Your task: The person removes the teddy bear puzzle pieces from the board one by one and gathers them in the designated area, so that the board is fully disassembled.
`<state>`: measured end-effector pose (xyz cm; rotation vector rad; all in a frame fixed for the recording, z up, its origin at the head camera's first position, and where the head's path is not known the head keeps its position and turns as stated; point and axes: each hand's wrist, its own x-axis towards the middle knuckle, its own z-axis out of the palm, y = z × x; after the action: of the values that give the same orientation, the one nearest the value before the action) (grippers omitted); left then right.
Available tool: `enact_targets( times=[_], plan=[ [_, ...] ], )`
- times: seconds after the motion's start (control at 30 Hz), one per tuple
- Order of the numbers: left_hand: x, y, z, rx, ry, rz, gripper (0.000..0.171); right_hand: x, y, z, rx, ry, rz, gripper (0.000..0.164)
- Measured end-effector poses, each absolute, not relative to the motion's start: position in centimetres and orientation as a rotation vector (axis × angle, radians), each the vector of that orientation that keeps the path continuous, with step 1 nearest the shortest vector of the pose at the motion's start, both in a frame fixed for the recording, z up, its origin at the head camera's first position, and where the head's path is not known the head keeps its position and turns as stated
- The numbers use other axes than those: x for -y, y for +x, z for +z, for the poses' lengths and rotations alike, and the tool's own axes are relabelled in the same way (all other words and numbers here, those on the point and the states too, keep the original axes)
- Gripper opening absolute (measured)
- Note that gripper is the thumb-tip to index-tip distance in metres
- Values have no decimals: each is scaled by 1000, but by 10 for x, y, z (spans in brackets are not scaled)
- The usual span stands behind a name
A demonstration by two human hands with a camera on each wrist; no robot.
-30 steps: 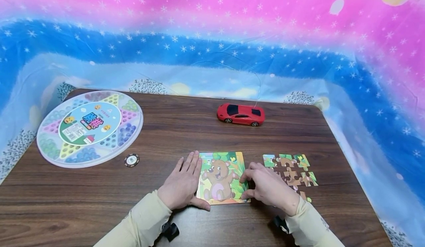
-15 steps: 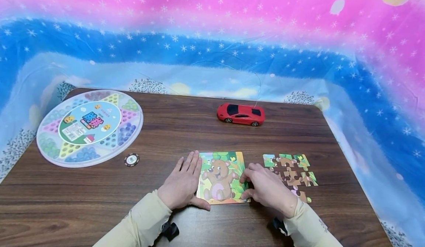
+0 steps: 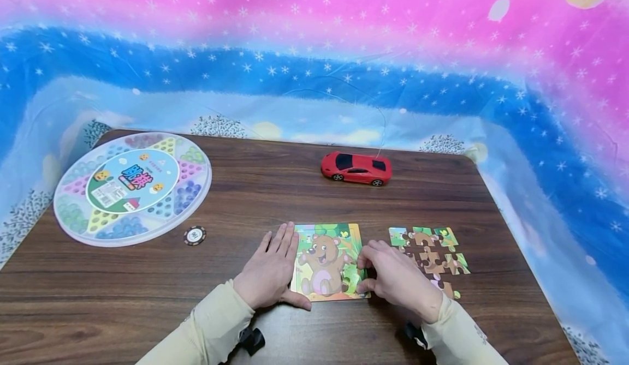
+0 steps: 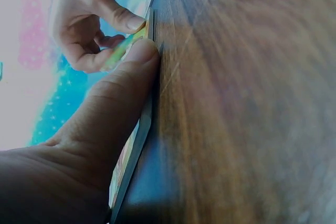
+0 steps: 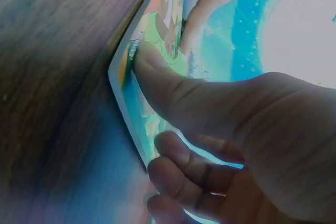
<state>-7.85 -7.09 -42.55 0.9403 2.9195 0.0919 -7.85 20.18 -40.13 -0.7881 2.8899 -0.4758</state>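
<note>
With the flat left hand (image 3: 269, 269) steadying the bear puzzle (image 3: 326, 261), the right hand (image 3: 393, 279), pinching its edge, should probably lift gently.

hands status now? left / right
Left hand: open, fingers flat on the left edge of the bear puzzle board, thumb along its near edge.
Right hand: fingers curled, pinching the board's right edge.
</note>
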Motion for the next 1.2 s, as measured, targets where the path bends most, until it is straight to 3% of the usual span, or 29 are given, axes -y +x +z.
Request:
enact_targets(
  times=[0.63, 1.2],
  plan=[
    [71, -79, -427, -2918, 950, 80, 130, -223, -68, -389, -2562, -704, -1037, 15],
    [71, -78, -425, -2934, 966, 89, 128, -333, -44, -369, -2916, -354, -1028, 9]
  ],
)
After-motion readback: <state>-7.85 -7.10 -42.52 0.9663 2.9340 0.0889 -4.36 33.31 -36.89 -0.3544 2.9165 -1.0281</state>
